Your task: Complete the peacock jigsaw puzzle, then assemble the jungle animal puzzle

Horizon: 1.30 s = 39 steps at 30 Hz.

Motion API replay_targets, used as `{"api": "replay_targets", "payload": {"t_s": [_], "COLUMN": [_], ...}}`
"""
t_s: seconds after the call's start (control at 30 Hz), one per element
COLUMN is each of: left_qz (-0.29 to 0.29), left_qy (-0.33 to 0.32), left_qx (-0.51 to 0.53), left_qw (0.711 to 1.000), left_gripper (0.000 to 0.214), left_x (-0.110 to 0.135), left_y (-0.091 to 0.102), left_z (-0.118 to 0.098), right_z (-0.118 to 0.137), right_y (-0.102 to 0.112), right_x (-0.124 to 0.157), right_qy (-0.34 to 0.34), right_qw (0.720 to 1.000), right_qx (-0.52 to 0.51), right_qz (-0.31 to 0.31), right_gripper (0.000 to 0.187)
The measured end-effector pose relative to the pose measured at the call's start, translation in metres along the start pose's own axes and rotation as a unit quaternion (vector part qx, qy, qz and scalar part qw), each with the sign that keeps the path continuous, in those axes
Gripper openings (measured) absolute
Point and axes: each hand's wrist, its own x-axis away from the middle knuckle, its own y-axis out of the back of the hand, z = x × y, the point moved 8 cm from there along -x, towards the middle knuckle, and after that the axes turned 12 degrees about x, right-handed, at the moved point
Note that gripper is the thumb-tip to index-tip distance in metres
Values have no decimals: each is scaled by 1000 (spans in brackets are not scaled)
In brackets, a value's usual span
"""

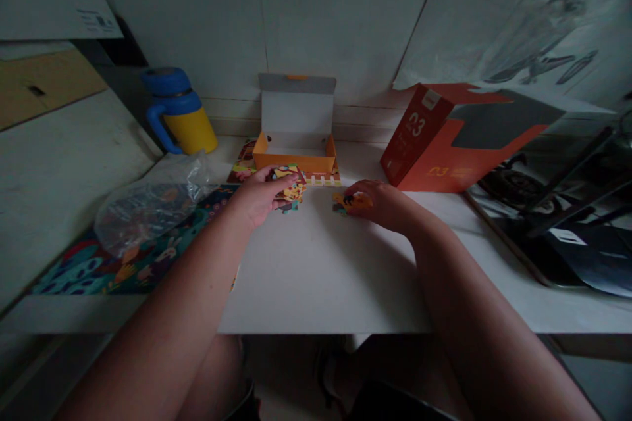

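My left hand (259, 196) is closed on a small stack of colourful jigsaw pieces (291, 189), held just above the white table (316, 276). My right hand (382, 202) rests on the table with its fingers pressed on an orange and green puzzle piece (349, 202). Just behind both hands stands a small open orange box (295, 156) with its grey lid flipped up. It sits on a printed puzzle sheet (247, 159).
A crumpled clear plastic bag (148, 205) lies on a colourful picture board (123, 263) at the left. A blue and yellow jug (180, 112) stands at the back left. A large orange carton (444, 138) lies at the back right, with a dark tray (567, 250) beside it.
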Motion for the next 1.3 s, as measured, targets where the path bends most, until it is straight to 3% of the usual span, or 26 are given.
{"api": "replay_targets", "payload": {"t_s": [0.27,0.43,0.63,0.73,0.87,0.93,1.07,1.3], "left_qz": [1,17,38,45,72,106,157,113], "left_qy": [-4,-6,3,15,35,49,66,58], "left_qx": [-1,-1,-4,-20,-31,-28,-29,-42], "left_qw": [1000,1000,999,999,996,993,985,991], "left_gripper": [37,43,50,53,57,63,70,45], "left_x": [-3,-8,-6,-1,8,13,19,15], "left_y": [2,4,0,-5,-18,-27,-39,-31], "left_z": [2,6,6,8,15,19,23,21], "right_z": [-2,6,-6,5,43,60,72,59], "right_y": [-4,-2,-3,13,39,40,37,44], "right_x": [-2,-1,10,11,13,13,11,13], "right_qy": [-25,35,30,43,116,155,194,168], "right_qw": [1000,998,996,995,963,951,944,943], "right_qx": [-11,-43,-65,-91,-165,-185,-187,-185], "right_qz": [12,27,54,-28,-177,-194,-188,-220], "right_gripper": [28,13,21,23,48,56,41,30]}}
